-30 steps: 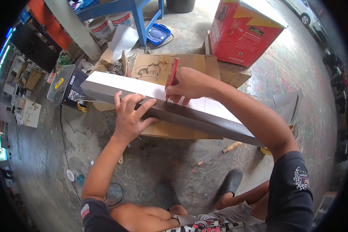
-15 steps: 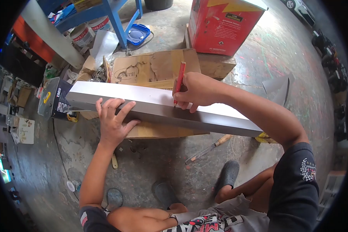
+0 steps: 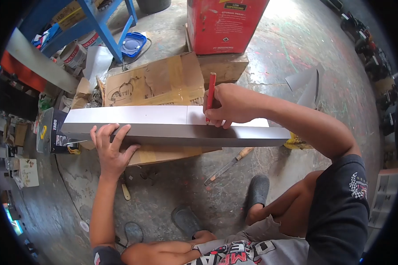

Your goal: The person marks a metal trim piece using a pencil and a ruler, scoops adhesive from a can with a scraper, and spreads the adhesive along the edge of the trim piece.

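Note:
A long box-shaped beam [image 3: 172, 133] lies across a cardboard box, its upper face white and its front face grey. Toward its left end, my left hand [image 3: 110, 148] grips the beam, fingers apart over the front edge and thumb near the lower edge. My right hand [image 3: 227, 106] is closed round a red pencil [image 3: 211, 95], held nearly upright over the white face close to the front edge. The pencil's tip is partly hidden by the fingers. A thin line crosses the white face just left of this hand.
Beneath the beam sits the cardboard box [image 3: 159, 81]. Behind it, a red can [image 3: 225, 26] stands on a wooden block [image 3: 225, 66]. A wooden-handled chisel-like tool [image 3: 230, 165] lies on the floor. At left are a TACO case [image 3: 57, 132] and blue bench [image 3: 104, 31].
The view has shifted, and the beam now appears more level. My right hand sits farther right along the beam with the pencil; a line on the white face has come into sight.

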`<state>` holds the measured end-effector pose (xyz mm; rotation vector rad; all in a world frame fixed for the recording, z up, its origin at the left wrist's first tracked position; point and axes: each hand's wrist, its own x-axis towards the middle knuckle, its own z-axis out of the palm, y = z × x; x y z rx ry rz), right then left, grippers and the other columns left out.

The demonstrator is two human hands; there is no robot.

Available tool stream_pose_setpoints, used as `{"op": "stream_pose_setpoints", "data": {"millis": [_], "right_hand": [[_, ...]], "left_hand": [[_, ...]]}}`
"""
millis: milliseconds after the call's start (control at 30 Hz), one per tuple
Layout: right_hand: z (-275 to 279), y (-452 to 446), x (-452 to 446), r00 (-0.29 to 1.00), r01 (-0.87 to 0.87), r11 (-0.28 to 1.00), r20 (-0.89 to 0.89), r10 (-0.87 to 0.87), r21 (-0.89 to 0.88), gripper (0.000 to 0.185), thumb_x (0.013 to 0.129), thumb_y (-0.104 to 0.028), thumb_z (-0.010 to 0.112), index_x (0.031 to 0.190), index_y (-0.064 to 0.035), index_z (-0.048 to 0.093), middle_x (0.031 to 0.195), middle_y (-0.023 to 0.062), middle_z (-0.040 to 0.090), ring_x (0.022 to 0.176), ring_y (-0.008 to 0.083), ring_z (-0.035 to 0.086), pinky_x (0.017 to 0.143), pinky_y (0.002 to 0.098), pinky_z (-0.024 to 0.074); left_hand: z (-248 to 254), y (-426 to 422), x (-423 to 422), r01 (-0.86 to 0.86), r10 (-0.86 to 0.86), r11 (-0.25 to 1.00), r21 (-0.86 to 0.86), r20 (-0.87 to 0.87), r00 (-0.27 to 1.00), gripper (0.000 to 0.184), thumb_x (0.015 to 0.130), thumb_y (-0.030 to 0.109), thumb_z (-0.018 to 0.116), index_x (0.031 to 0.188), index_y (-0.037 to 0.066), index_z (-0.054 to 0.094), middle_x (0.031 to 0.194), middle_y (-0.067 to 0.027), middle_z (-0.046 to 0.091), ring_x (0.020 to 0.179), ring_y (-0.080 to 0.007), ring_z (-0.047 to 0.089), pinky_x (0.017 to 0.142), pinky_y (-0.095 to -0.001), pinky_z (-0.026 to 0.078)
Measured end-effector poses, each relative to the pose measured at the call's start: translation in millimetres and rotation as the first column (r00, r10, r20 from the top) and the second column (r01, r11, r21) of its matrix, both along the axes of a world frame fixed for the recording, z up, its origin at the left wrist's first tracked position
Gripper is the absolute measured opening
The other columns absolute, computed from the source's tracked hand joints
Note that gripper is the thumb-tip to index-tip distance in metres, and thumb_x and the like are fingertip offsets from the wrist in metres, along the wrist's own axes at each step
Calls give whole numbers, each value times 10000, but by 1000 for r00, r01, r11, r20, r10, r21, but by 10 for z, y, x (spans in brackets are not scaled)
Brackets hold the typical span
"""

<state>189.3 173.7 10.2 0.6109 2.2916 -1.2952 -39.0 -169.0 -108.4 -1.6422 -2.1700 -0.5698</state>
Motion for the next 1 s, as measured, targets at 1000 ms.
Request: {"op": "stream_pose_setpoints", "data": {"millis": [1000], "right_hand": [[10, 543, 1030, 998, -45, 960, 57, 30, 275, 216, 1005, -228, 729, 1073, -23, 744, 914, 113, 819, 857, 270, 786, 810, 421, 593]], "left_hand": [[-17, -22, -16, -14, 14, 998, -65, -1, 1000, 759, 714, 234, 984, 1419, 164, 713, 1385, -79, 590, 1370, -316, 556, 1296, -651, 284]]}}
